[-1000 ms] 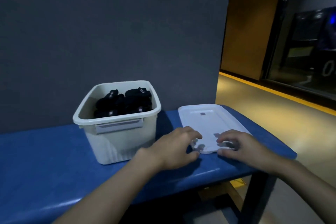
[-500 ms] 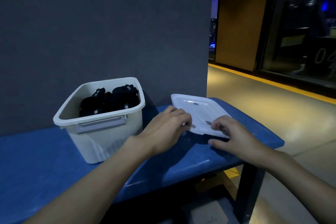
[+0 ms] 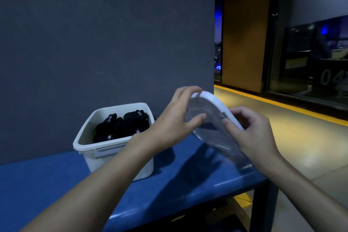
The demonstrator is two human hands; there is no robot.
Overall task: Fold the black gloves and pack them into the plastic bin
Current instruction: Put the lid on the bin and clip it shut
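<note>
A white plastic bin (image 3: 88, 142) stands on the blue bench (image 3: 56, 179) against the grey wall, with several folded black gloves (image 3: 122, 125) inside. To its right, both my hands hold the bin's white lid (image 3: 212, 118) tilted up off the bench, its underside facing me. My left hand (image 3: 177, 117) grips the lid's upper left edge, thumb on the underside. My right hand (image 3: 252, 132) grips its right edge, fingers curled over the rim.
The bench's right end (image 3: 259, 177) drops off just right of my hands, with a dark leg below. A grey wall (image 3: 105, 34) backs the bench. Beyond lies a tan floor with a yellow stripe (image 3: 282, 107) and dark glass panels.
The lid lay flat on the bench with my fingers at its near edge; now both hands have lifted and tilted it upright above the bench.
</note>
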